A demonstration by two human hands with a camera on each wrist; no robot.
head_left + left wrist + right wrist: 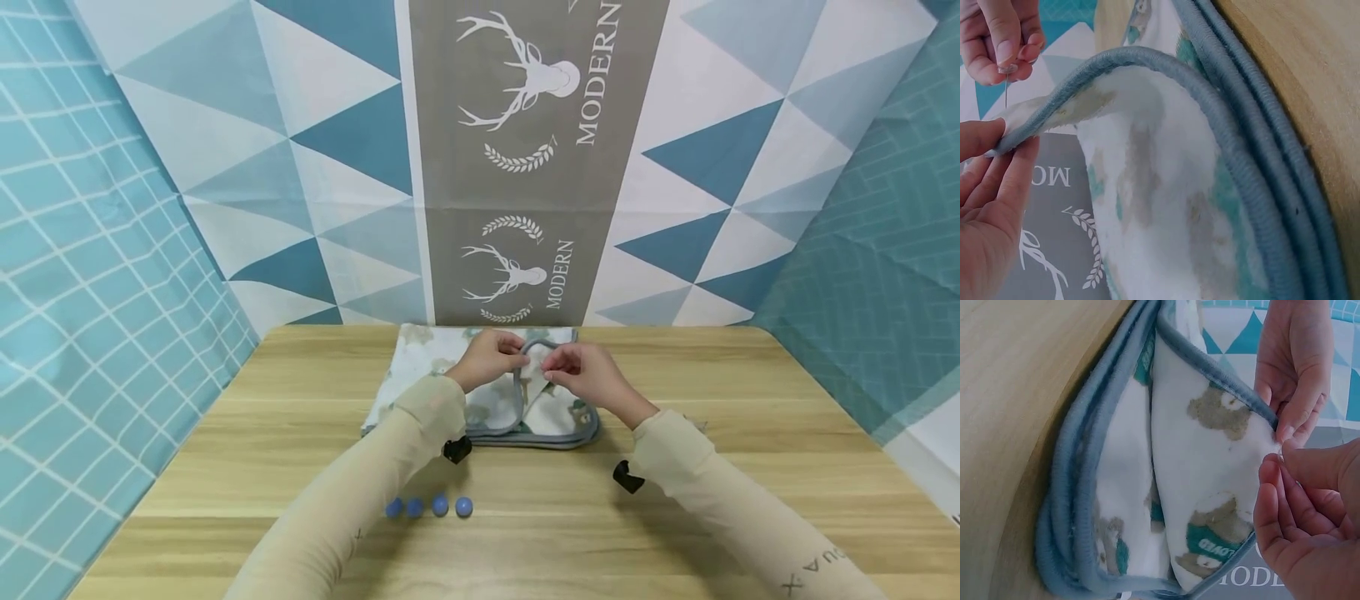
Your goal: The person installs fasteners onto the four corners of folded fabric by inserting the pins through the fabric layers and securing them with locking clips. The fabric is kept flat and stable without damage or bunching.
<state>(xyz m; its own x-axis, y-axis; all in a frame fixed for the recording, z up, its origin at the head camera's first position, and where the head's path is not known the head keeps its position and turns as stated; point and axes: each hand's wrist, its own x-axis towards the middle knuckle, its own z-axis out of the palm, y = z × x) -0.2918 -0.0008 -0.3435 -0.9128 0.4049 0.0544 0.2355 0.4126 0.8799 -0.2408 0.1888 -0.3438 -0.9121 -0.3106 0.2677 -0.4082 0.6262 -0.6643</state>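
A folded white blanket (pixel 420 358) with bear prints and grey-blue edging lies at the table's far side. My left hand (pixel 489 360) pinches a lifted layer by its edge, with the thumb on one side and fingers on the other in the left wrist view. Just right of that raised edge, my right hand (pixel 588 375) pinches a small pin (pixel 1007 70) between thumb and fingertips. Its thin shaft points down close to the lifted cloth. The right wrist view has both hands' fingertips near each other at the blanket's edge.
Several small blue balls (pixel 463 507) lie in a row on the wooden table (pixel 540 533), near the left forearm. A patterned cloth backdrop (pixel 517 183) hangs behind the table. Black devices (pixel 457 450) sit under the wrists.
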